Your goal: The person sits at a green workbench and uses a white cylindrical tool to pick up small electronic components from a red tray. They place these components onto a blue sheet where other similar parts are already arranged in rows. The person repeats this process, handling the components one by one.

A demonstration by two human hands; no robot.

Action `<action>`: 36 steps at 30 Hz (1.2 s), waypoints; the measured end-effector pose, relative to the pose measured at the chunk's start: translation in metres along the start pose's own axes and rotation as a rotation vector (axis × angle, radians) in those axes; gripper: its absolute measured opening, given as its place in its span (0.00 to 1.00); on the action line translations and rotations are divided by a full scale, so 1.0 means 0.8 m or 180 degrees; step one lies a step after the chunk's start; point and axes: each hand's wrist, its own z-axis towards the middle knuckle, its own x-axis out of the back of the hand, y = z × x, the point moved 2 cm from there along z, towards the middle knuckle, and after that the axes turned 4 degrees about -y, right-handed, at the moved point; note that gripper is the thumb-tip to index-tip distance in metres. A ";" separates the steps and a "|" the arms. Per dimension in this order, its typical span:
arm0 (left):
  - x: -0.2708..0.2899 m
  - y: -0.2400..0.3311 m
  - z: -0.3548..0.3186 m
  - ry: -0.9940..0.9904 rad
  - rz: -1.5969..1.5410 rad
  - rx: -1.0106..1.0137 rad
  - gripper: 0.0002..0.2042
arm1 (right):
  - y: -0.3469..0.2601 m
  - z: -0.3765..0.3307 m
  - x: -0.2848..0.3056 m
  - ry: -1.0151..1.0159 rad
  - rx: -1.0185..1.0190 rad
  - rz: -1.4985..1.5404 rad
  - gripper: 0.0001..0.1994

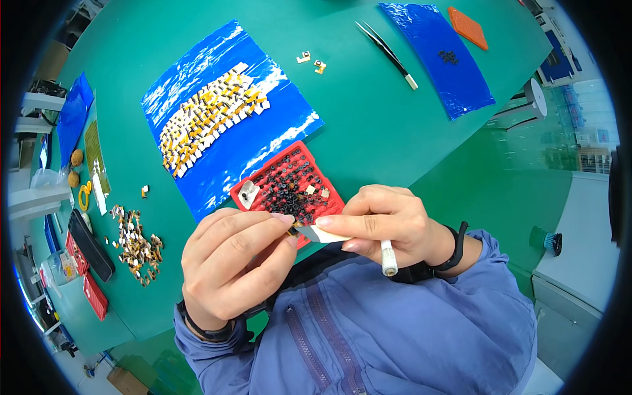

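My right hand [388, 224] is closed around a blade [309, 233] with a pale wrapped grip [332, 237]. A white rod-like end [389, 260] sticks out below its fingers; I cannot tell whether it belongs to the same tool. My left hand [240, 263] pinches a tiny dark and yellowish part [293, 230] at the blade's tip, mostly hidden by the fingertips. Just beyond both hands lies a red tray [324, 178] with many small black round parts [289, 197], a whitish scrap [248, 193] and a few pale squares [310, 189].
A blue sheet [197, 69] bears rows of small white-yellow parts [210, 115]. Two similar pieces [319, 66], tweezers [388, 55] and another blue sheet [434, 39] with black bits lie farther right, beside an orange block [468, 28]. A loose pile [138, 247] and black case [90, 245] are left.
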 end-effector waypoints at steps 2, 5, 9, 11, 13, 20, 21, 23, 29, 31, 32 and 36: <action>-0.001 0.000 0.000 0.0003 -0.0019 -0.0008 0.07 | -0.001 0.001 0.001 -0.0002 -0.0001 0.0001 0.22; -0.001 -0.002 -0.002 0.0019 -0.0039 -0.0028 0.08 | 0.000 -0.001 0.001 0.0002 0.0028 -0.0004 0.23; -0.002 -0.001 -0.002 0.0048 -0.0064 -0.0028 0.08 | 0.000 -0.001 0.003 -0.0031 0.0053 -0.0034 0.22; -0.003 -0.002 -0.003 0.0078 -0.0109 -0.0039 0.09 | 0.001 -0.001 0.004 -0.0047 0.0077 -0.0049 0.22; -0.002 -0.002 -0.002 0.0047 -0.0142 -0.0017 0.09 | -0.001 0.002 0.007 -0.0094 0.0064 -0.0068 0.22; -0.004 -0.005 -0.005 0.0101 -0.0592 0.0129 0.08 | -0.003 0.003 0.011 -0.0149 0.0107 -0.0325 0.21; -0.004 -0.005 -0.005 0.0076 -0.0614 0.0169 0.08 | -0.003 0.003 0.011 -0.0147 0.0106 -0.0362 0.21; -0.003 -0.007 -0.006 0.0027 -0.0659 0.0247 0.08 | -0.004 0.004 0.012 -0.0142 0.0106 -0.0439 0.20; -0.005 -0.011 -0.006 0.0154 -0.0992 0.0327 0.08 | -0.001 0.001 0.008 -0.0006 0.0308 -0.0547 0.16; -0.005 -0.012 -0.007 0.0153 -0.1102 0.0395 0.07 | 0.000 0.001 0.007 0.0020 0.0342 -0.0576 0.17; -0.005 -0.012 -0.007 0.0152 -0.1156 0.0429 0.07 | 0.000 0.001 0.007 0.0034 0.0358 -0.0591 0.17; -0.005 -0.016 -0.009 0.0157 -0.1382 0.0522 0.06 | -0.002 0.002 0.007 0.0091 0.0393 -0.0648 0.17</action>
